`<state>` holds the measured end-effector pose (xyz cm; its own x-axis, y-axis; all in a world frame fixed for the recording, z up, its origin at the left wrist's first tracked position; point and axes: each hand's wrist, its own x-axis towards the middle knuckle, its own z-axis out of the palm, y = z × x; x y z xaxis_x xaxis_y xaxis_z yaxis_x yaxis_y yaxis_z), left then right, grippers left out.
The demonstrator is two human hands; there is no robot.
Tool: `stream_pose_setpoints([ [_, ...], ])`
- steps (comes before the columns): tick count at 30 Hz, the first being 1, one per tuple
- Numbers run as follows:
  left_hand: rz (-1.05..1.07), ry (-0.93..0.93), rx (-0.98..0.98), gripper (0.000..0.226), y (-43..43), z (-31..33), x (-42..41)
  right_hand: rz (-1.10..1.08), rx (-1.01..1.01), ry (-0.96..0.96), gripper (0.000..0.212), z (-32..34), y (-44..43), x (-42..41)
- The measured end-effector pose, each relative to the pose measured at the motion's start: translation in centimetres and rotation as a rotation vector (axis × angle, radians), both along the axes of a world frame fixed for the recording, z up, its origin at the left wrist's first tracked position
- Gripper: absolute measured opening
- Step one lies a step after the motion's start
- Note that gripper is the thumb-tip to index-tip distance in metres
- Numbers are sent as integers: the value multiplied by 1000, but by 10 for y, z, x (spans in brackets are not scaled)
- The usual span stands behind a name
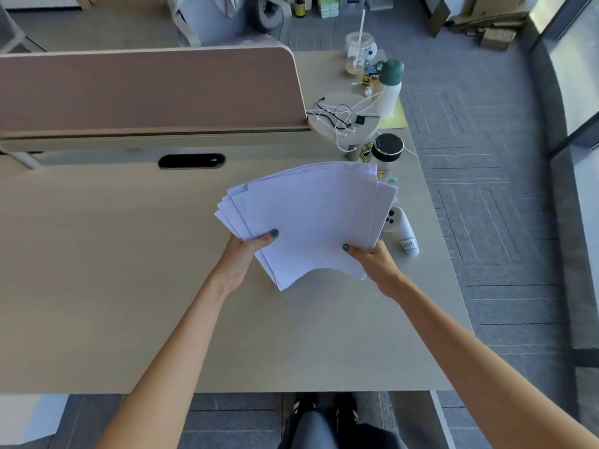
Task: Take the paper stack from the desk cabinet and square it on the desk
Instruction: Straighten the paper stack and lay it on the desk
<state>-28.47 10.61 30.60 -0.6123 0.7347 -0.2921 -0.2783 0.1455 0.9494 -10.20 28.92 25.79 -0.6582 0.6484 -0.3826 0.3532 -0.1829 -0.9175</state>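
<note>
A stack of white paper (311, 215) is held above the light wooden desk (113, 270), right of centre. The sheets are fanned out and uneven, with several edges stepping out at the left and top. My left hand (249, 251) grips the stack's lower left edge, thumb on top. My right hand (372, 257) grips the lower right edge, thumb also on top. The near edge of the stack sags in a curve between the two hands. The desk cabinet is not in view.
A white controller (403, 231) lies just right of the paper. Behind it stand a black-lidded jar (385, 150), a round stand with cables (343, 121), a green-capped white bottle (390, 85) and a glass jar (356, 53). A partition panel (146, 89) runs along the desk's back.
</note>
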Motion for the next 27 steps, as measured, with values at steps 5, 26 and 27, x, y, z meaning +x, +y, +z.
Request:
stream_pose_setpoints([
  [5, -101, 18, -23, 52, -2, 1, 1, 28, -10, 15, 9, 1, 3, 13],
  [26, -230, 180, -2, 67, 11, 42, -6, 289, -49, 231, 48, 79, 32, 20],
  [27, -247, 194, -4, 65, 14, 43, -3, 303, -47, 225, 49, 80, 32, 18],
])
